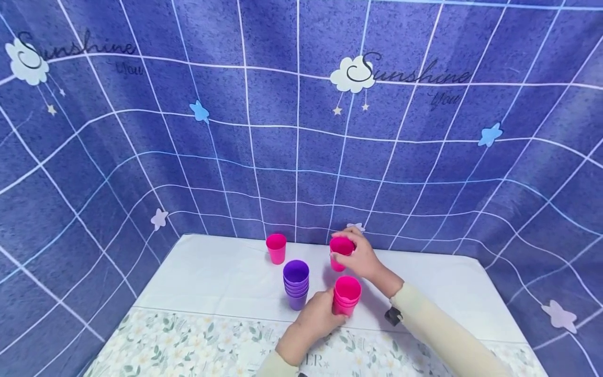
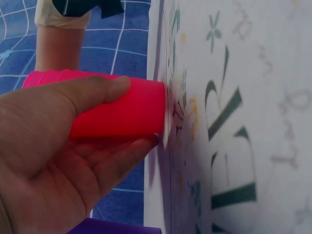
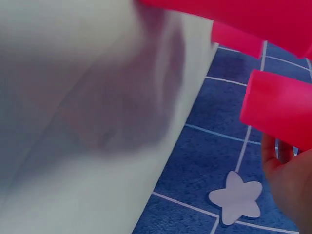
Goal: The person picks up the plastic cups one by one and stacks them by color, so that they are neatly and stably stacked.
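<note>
My left hand (image 1: 314, 315) grips a nested stack of pink cups (image 1: 347, 294) near the middle of the table. In the left wrist view, the thumb lies along one side of that pink stack (image 2: 131, 109), with the fingers on the other. Farther back, my right hand (image 1: 360, 257) holds a pink cup (image 1: 341, 246) by its sides, mouth up. The right wrist view shows this cup (image 3: 278, 105) with its base apart from the white tabletop. To the left of the left hand stands a nested stack of purple cups (image 1: 296, 296).
A lone pink cup (image 1: 276, 249) stands upright at the back left of the purple stack. The table's cloth (image 1: 216, 277) is white at the back and flowered in front. A blue gridded curtain (image 1: 273, 141) hangs behind and at both sides.
</note>
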Tool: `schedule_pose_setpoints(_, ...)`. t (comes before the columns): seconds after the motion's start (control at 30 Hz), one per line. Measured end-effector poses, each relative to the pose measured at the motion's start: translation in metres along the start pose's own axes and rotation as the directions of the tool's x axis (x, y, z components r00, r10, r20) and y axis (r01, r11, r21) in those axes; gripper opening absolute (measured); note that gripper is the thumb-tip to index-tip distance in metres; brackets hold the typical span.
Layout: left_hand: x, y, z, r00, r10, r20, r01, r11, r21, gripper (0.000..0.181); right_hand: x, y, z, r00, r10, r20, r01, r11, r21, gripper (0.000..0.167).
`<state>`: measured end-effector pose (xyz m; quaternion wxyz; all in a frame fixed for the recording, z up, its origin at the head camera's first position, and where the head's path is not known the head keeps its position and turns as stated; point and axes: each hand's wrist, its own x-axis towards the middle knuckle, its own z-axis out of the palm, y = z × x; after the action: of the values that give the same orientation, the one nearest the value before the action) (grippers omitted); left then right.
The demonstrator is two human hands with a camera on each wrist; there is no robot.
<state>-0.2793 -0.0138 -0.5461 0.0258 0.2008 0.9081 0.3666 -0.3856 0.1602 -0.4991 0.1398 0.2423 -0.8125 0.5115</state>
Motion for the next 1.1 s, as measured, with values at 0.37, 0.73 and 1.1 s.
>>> schedule_pose_setpoints(0.37, 0.001, 0.001, -0.002, 1.0, -0.003, 0.007, 0.003, 0.999, -0.041, 0.043, -0.005, -0.031, -0.011, 0.992, -0.009, -0.128, 0.024, 0.993, 0.114, 0.038)
schedule_pose_setpoints(0.73, 0.001, -0.001, -0.001, 1.0, 0.001, 0.012, 0.0, 0.999, -0.052, 0.043, -0.022, -0.052, -0.02, 0.995, -0.056, -0.083, 0.072, 0.974, 0.213, 0.035)
schedule_pose_setpoints(1.1, 0.0, 0.002, -0.004, 1.0, 0.014, 0.016, -0.013, 0.998, -0.059, 0.043, -0.045, -0.052, -0.014, 0.992, -0.116, -0.041, 0.123, 0.96, 0.251, 0.036)
